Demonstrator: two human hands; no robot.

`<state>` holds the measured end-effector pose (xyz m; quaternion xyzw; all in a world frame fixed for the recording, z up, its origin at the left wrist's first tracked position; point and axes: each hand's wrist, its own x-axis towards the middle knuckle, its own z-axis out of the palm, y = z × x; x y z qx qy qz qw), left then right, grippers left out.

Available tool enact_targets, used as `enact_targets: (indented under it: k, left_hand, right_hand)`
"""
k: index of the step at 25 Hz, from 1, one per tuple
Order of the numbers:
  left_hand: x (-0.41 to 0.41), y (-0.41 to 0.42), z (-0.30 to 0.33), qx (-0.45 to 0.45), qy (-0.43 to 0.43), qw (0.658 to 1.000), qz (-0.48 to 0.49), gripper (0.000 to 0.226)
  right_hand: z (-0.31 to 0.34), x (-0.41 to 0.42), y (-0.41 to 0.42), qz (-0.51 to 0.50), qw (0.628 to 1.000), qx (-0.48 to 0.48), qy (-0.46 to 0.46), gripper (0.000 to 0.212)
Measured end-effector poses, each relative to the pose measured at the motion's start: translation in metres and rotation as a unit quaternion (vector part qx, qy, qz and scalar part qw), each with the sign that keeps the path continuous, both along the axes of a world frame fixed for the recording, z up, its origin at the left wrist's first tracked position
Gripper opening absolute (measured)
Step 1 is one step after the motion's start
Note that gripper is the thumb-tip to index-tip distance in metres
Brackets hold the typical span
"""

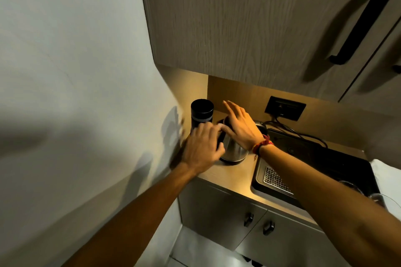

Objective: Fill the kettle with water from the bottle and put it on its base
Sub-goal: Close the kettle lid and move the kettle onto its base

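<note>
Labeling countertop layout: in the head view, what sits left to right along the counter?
Black bottle → steel kettle, both hands on it → black tray with perforated metal grate → glasses at the right edge.

It was a small kitchenette, likely in a hotel room or flat. A narrow wooden counter point(235, 180) at centre held a steel kettle point(233, 147) and a black tray point(325, 171) with a metal grate. A wall socket point(285, 108) sat above, a wood cabinet point(249, 24) filled the upper right, and grey cupboards point(227, 219) stood below.
</note>
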<state>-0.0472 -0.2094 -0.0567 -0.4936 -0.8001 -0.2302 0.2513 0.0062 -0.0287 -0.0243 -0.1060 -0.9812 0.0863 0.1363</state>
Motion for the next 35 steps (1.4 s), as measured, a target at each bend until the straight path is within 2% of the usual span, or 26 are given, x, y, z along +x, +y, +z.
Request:
enact_targets:
  k: [3,7,11,14,17,20,22,24,25,27,29,32,35]
  left_hand:
    - [0.021,0.044,-0.002,-0.054,-0.078,0.994,-0.062,0.06]
    - [-0.005,0.101,0.008,-0.146,-0.166,0.975,0.02,0.087]
    - [-0.031,0.138,0.002,-0.254,-0.336,0.901,0.107,0.124]
    - [-0.028,0.15,-0.01,-0.257,-0.319,0.902,0.139,0.137]
    - [-0.025,0.157,-0.009,-0.242,-0.302,0.908,0.163,0.137]
    - [-0.017,0.166,0.002,-0.21,-0.31,0.912,0.169,0.126]
    - [-0.006,0.175,0.013,-0.172,-0.302,0.925,0.156,0.118]
    - [0.005,0.188,0.027,-0.144,-0.302,0.934,0.127,0.116]
    - [0.01,0.195,0.035,-0.135,-0.306,0.936,0.11,0.116]
    - [0.02,0.21,0.048,-0.134,-0.305,0.939,0.08,0.109]
    - [0.034,0.225,0.057,-0.152,-0.288,0.944,0.049,0.097]
    - [0.059,0.244,0.06,-0.162,-0.264,0.951,0.005,0.088]
    - [0.084,0.264,0.058,-0.179,-0.217,0.959,-0.02,0.086]
  right_hand:
    - [-0.017,0.026,0.041,-0.064,0.996,-0.009,-0.058,0.082]
    - [-0.021,0.035,0.074,-0.093,0.985,-0.029,-0.141,0.073]
    - [-0.02,0.024,0.085,-0.1,0.983,-0.054,-0.147,0.043]
    - [-0.019,0.02,0.09,-0.123,0.979,-0.079,-0.142,0.037]
    - [-0.021,0.023,0.091,-0.137,0.98,-0.08,-0.12,0.035]
    - [-0.011,0.034,0.093,-0.137,0.983,-0.087,-0.088,0.026]
    - [0.004,0.047,0.102,-0.131,0.982,-0.119,-0.064,0.013]
    - [0.026,0.068,0.108,-0.153,0.981,-0.108,-0.051,0.01]
    - [0.036,0.078,0.113,-0.173,0.979,-0.093,-0.048,0.012]
    - [0.043,0.092,0.126,-0.217,0.97,-0.103,-0.036,0.033]
    - [0.042,0.113,0.149,-0.266,0.955,-0.124,-0.049,0.023]
    - [0.035,0.132,0.178,-0.276,0.947,-0.157,-0.047,0.028]
    - [0.033,0.157,0.193,-0.303,0.942,-0.139,-0.034,0.031]
